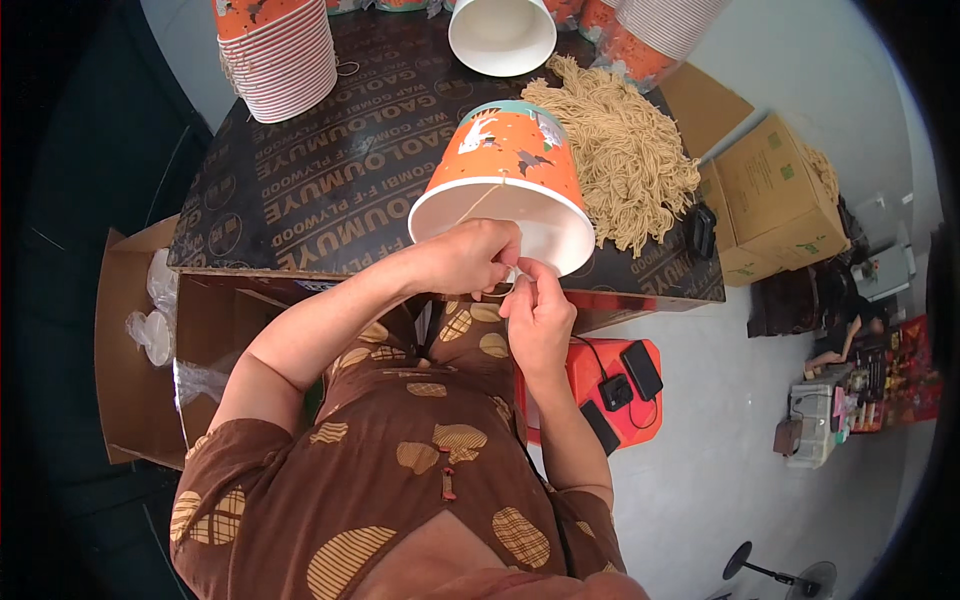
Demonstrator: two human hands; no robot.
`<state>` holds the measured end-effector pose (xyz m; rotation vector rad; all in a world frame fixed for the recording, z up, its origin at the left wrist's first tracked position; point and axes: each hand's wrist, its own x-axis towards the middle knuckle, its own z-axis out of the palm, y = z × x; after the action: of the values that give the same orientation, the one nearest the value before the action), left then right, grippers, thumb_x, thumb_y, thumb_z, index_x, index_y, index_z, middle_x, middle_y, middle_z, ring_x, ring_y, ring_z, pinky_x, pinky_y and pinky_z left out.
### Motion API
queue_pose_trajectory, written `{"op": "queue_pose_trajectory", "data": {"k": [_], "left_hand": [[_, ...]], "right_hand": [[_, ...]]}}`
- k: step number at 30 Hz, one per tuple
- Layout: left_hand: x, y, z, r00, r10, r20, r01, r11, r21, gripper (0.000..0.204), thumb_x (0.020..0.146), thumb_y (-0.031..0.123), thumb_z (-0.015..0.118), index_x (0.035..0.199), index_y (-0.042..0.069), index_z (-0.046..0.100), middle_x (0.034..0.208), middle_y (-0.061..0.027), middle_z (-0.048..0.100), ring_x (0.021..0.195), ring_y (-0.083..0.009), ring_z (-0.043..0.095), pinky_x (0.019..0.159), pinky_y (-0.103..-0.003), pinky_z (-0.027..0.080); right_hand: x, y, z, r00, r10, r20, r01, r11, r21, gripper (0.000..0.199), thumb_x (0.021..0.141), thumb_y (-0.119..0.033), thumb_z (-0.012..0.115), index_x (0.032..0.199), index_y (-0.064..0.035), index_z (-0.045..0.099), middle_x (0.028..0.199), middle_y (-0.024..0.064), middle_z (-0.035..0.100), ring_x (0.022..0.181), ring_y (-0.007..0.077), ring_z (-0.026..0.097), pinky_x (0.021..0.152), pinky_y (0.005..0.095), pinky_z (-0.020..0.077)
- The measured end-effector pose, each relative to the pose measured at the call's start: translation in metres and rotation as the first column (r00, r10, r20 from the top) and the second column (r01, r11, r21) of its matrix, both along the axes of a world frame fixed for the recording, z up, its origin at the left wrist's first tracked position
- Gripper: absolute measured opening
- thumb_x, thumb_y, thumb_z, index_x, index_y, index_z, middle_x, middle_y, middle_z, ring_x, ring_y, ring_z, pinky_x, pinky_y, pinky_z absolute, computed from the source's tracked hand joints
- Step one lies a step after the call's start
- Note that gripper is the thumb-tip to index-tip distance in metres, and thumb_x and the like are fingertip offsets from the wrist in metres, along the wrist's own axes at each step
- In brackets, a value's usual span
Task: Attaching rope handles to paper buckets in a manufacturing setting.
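Observation:
An orange paper bucket [520, 150] with bat decorations and a teal base band lies on its side on the dark table, its white mouth facing me. A tan cord [481, 204] comes from near the rim and runs across the mouth to my left hand [465, 256], whose fingers are pinched on it. Close against those fingertips, my right hand [540, 315] is also closed in a pinch on the cord, just below the rim. A small curve of cord shows beneath the fingers; how it is looped or tied is hidden.
A heap of tan cords [620, 150] lies right of the bucket, beside a small black object [701, 230]. A stack of buckets [278, 65] stands far left, with a white-mouthed bucket [502, 38] at the back. Cardboard boxes [780, 200] flank the table. Phones rest on a red stool [640, 425].

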<state>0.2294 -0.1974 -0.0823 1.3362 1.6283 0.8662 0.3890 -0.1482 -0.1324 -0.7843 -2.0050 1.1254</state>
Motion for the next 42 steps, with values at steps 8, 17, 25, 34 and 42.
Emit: {"op": "queue_pose_trajectory", "data": {"k": [8, 17, 25, 34, 42], "left_hand": [[-0.001, 0.000, 0.001, 1.000, -0.021, -0.007, 0.021, 1.000, -0.003, 0.003, 0.087, -0.003, 0.056, 0.086, -0.003, 0.053, 0.069, -0.0059, 0.059, 0.057, -0.0120, 0.061, 0.049, -0.027, 0.049], [-0.002, 0.000, -0.004, 0.999, -0.019, 0.034, 0.018, 0.999, 0.026, 0.002, 0.084, -0.003, 0.053, 0.084, -0.002, 0.054, 0.065, -0.0078, 0.059, 0.056, -0.0146, 0.060, 0.046, -0.030, 0.046], [-0.004, 0.001, -0.005, 0.999, -0.045, -0.025, 0.046, 0.998, 0.037, 0.001, 0.085, -0.001, 0.052, 0.084, -0.002, 0.052, 0.066, -0.0086, 0.059, 0.055, -0.0151, 0.061, 0.043, -0.031, 0.046], [-0.002, 0.001, 0.003, 0.990, -0.115, -0.079, 0.116, 0.993, 0.007, 0.004, 0.089, 0.002, 0.049, 0.087, -0.002, 0.050, 0.067, -0.0108, 0.060, 0.053, -0.0173, 0.061, 0.044, -0.033, 0.048], [-0.004, 0.002, 0.008, 0.990, -0.108, -0.092, 0.103, 0.993, -0.057, 0.005, 0.087, 0.000, 0.049, 0.087, -0.003, 0.052, 0.069, -0.0107, 0.059, 0.054, -0.0184, 0.060, 0.045, -0.033, 0.049]], "right_hand": [[-0.002, -0.003, 0.006, 1.000, 0.026, -0.007, -0.027, 0.999, -0.045, 0.019, 0.092, 0.001, 0.053, 0.107, 0.0042, 0.062, 0.062, 0.0060, 0.063, 0.057, 0.0093, 0.060, 0.057, 0.0260, 0.0480], [-0.008, -0.003, -0.001, 0.999, -0.021, -0.029, 0.020, 0.999, -0.041, 0.007, 0.090, -0.002, 0.060, 0.094, 0.0027, 0.061, 0.061, 0.0090, 0.064, 0.054, 0.0157, 0.064, 0.052, 0.0304, 0.0487], [-0.011, -0.003, -0.002, 0.998, -0.055, -0.014, 0.055, 0.998, 0.008, 0.005, 0.090, 0.000, 0.058, 0.086, 0.0041, 0.059, 0.059, 0.0057, 0.062, 0.053, 0.0087, 0.059, 0.050, 0.0259, 0.0454], [-0.010, -0.003, -0.007, 0.995, -0.056, -0.079, 0.052, 0.998, -0.048, 0.002, 0.088, 0.004, 0.057, 0.086, 0.0047, 0.056, 0.061, 0.0034, 0.058, 0.054, 0.0083, 0.058, 0.050, 0.0246, 0.0459], [-0.008, -0.003, -0.013, 0.983, -0.006, -0.184, -0.018, 0.992, -0.128, 0.006, 0.087, 0.004, 0.060, 0.088, 0.0040, 0.054, 0.059, 0.0073, 0.057, 0.054, 0.0143, 0.063, 0.050, 0.0292, 0.0489]]}}
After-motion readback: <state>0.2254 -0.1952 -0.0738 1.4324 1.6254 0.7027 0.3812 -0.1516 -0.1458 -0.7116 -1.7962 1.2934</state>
